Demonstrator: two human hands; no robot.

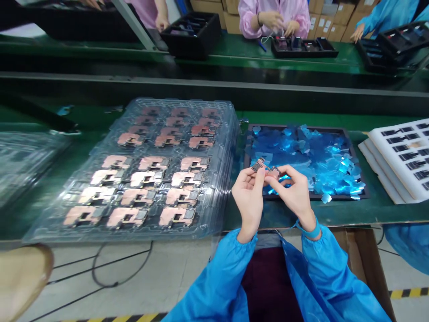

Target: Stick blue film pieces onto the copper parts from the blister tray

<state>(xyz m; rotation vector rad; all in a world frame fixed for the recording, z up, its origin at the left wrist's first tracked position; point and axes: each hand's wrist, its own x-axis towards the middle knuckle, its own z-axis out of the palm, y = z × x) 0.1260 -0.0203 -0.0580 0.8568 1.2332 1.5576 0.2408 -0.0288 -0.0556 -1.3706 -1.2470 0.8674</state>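
My left hand [250, 192] and my right hand [293, 190] meet over the near edge of a dark tray [363, 179] full of blue film pieces [295, 147]. Between them they grip a small circuit board [259, 165], with dark parts and a copper-coloured face. The left thumb and fingers are closed on one end, while the right thumb and forefinger pinch the other. Part of the board is hidden behind my fingers. Left of my hands, stacked clear plastic trays [214, 210] hold rows of similar copper-faced circuit boards [177, 217].
White foam trays [398, 152] with black parts are stacked at the right. Across the bench, a person in pink [275, 18] works beside a black divided tray [304, 48]. A black bin [191, 36] stands farther left. A blurred stool seat [25, 279] is at lower left.
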